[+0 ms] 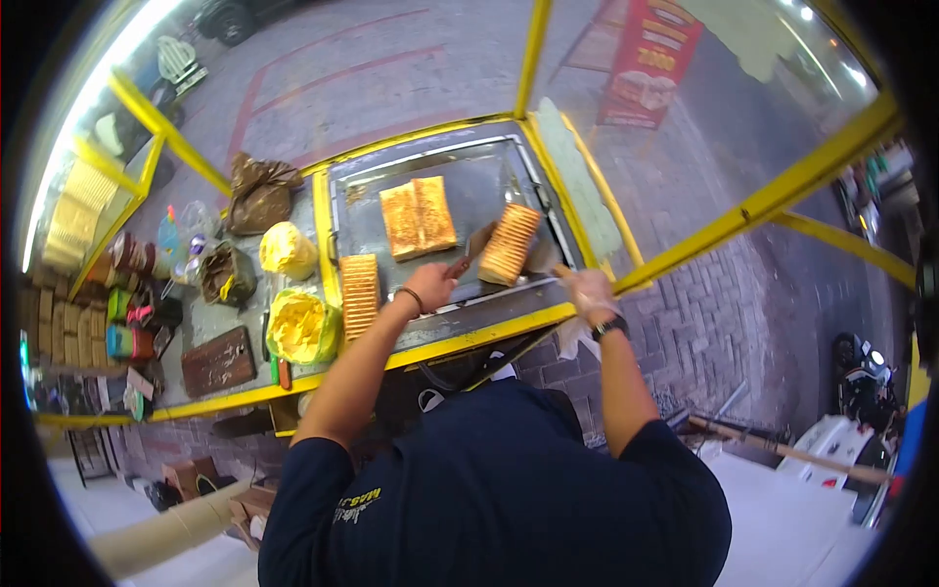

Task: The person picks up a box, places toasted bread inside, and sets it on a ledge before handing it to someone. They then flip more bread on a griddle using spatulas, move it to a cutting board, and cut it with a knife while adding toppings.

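Observation:
On the flat metal griddle (362, 210), a browned block of bread (419, 217) lies near the middle. A second, ridged bread block (511, 245) sits tilted at the right, between two flat blades. My left hand (428, 288) is closed round the handle of a spatula (477, 245), whose blade meets the ridged block's left side. My gloved right hand (587, 293) grips a scraper (544, 259) at that block's right side. Another ridged bread block (359, 298) rests at the griddle's left edge, beside my left forearm.
Left of the griddle are a tub of yellow spread (288, 250), a bag-lined tub (301, 328), a dark tub (225, 274), a brown board (218, 362) and a brown plastic bag (262, 194). Yellow frame posts (531, 59) surround the cart.

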Motion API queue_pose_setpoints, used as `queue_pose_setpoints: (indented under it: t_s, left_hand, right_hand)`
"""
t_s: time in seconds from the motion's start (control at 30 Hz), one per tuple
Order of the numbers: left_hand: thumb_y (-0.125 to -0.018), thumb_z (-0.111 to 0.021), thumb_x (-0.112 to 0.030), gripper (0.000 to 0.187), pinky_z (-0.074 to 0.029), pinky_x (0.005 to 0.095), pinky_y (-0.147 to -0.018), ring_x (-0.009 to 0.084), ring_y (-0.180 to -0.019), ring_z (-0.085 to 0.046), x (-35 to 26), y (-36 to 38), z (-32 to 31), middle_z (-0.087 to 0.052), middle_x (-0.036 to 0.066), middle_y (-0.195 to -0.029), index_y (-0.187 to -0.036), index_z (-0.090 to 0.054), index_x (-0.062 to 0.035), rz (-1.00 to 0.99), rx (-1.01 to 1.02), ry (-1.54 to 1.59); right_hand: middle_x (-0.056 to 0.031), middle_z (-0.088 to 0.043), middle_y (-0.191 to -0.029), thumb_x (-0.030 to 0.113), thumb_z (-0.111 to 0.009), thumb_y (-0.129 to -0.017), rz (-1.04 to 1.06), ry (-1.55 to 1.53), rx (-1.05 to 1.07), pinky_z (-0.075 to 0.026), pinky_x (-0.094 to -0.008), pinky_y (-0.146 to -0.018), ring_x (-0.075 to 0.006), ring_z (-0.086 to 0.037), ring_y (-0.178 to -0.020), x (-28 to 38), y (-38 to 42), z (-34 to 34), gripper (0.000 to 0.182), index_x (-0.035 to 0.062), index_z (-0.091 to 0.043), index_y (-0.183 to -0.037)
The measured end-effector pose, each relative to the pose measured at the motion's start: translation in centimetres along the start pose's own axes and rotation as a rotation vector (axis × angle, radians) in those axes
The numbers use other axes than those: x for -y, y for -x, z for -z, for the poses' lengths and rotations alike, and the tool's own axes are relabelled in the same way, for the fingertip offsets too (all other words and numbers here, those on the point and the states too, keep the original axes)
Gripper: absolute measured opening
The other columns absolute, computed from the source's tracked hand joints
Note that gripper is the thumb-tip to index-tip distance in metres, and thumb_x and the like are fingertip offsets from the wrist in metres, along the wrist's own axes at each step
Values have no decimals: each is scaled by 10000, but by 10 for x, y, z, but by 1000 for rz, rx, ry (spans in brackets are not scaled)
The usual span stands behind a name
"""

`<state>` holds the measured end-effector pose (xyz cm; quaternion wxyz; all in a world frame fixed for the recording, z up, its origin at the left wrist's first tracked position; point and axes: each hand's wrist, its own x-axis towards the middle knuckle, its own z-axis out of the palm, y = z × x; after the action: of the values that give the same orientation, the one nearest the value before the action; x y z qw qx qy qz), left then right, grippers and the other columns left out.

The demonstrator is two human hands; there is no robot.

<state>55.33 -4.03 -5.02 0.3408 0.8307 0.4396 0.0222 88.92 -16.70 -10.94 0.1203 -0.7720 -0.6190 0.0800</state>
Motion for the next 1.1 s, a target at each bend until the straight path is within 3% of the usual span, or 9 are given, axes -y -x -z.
queue_pose_setpoints:
  t_s: [0.1, 0.2, 0.23, 0.33, 0.4, 0.5, 0.63, 0.8, 1.1]
  left_hand:
    - [-917, -581, -238, 278, -487, 536, -803, 475, -899, -621, -28, 57, -8, -651, 301, -916, -1058, -601, 1, 179, -196, 63]
    - [-929, -572, -212, 249, -473, 573, -774, 486, -855, -620, -60, 136, 26, -646, 312, -889, -1058, -564, 1, 305, -406, 86]
    - [-929, -571, -208, 238, -471, 578, -770, 487, -848, -621, -63, 158, 36, -647, 310, -883, -1043, -562, 1, 333, -469, 84]
    - [-912, -597, -186, 227, -482, 581, -730, 485, -798, -631, -45, 207, 44, -651, 298, -826, -1011, -551, 13, 602, -527, -79]
    - [-906, -604, -185, 222, -485, 581, -720, 486, -785, -633, -45, 227, 49, -653, 301, -822, -989, -551, 14, 723, -517, -187]
    - [-908, -599, -192, 219, -495, 574, -729, 482, -799, -639, -27, 240, 35, -659, 301, -837, -965, -547, 12, 763, -456, -235]
    - [-915, -587, -206, 227, -504, 567, -754, 483, -830, -642, 2, 228, 17, -660, 295, -840, -964, -542, 11, 772, -340, -191]
    - [-913, -589, -194, 210, -486, 578, -752, 502, -828, -618, 34, 233, 7, -644, 308, -844, -984, -537, -3, 668, -461, -91]
    - [-909, -586, -173, 202, -473, 585, -740, 514, -811, -607, 18, 234, -2, -631, 315, -811, -941, -530, 18, 690, -557, 51]
  right_hand:
    - [-179, -679, -826, 206, -605, -900, -190, -227, -149, -478, -496, -643, -387, -652, -734, 24, 22, 55, 198, 35, -700, -871]
    - [-159, -677, -856, 169, -615, -879, 109, -453, -324, -484, -440, -620, -344, -644, -701, 72, 26, 86, 160, 48, -716, -909]
    - [-69, -605, -681, 129, -589, -913, 108, -758, -109, -434, -296, -521, -149, -554, -555, 79, 25, 76, 178, 19, -726, -944]
    - [-12, -580, -660, 117, -624, -889, -179, -1207, 512, -364, -224, -472, -53, -480, -534, 125, 20, 51, 159, 8, -731, -933]
    - [-9, -573, -642, 94, -626, -889, 358, -851, 434, -308, -237, -424, -66, -442, -498, 145, 5, 12, 147, -12, -728, -897]
    - [-11, -552, -601, 119, -624, -906, -292, -1157, 903, -267, -255, -394, -73, -416, -463, 184, -28, -27, 164, 10, -711, -820]
    - [-5, -500, -529, 174, -661, -902, -144, -857, 979, -264, -280, -373, -93, -383, -393, 217, -62, -50, 233, 74, -628, -694]
    - [7, -509, -540, 176, -704, -888, 103, -1130, 901, -281, -264, -382, -74, -401, -412, 237, -51, -62, 169, 57, -638, -787]
    - [9, -535, -583, 144, -631, -920, 18, -1185, 915, -301, -243, -399, -64, -418, -448, 237, -46, -31, 147, 22, -660, -844]
